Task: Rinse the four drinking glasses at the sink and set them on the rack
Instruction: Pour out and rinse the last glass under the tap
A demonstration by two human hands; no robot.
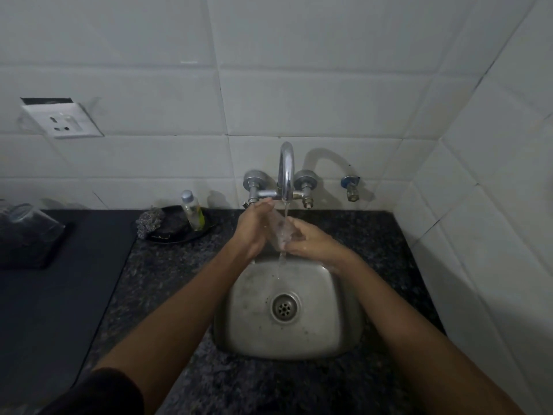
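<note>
While water runs from the tap [285, 175] at twelve o'clock of the sink [344, 324], both hands cup one clear glass [279, 232] under the stream: left hand [254, 226] wrapped on its side, right hand [308, 238] gripping its base. Wet and smooth, it looks slippery, light and breakable; a hold round the wall seems safest. Its rim is blurred. Other glasses sit dimly at nine o'clock [21, 223] on the worktop; their number is unclear.

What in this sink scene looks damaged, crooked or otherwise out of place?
The wall socket at upper left sits askew, with a dark gap showing above its plate. Otherwise nothing stands out: left hand and right hand hold a clear glass under the running tap.
</note>
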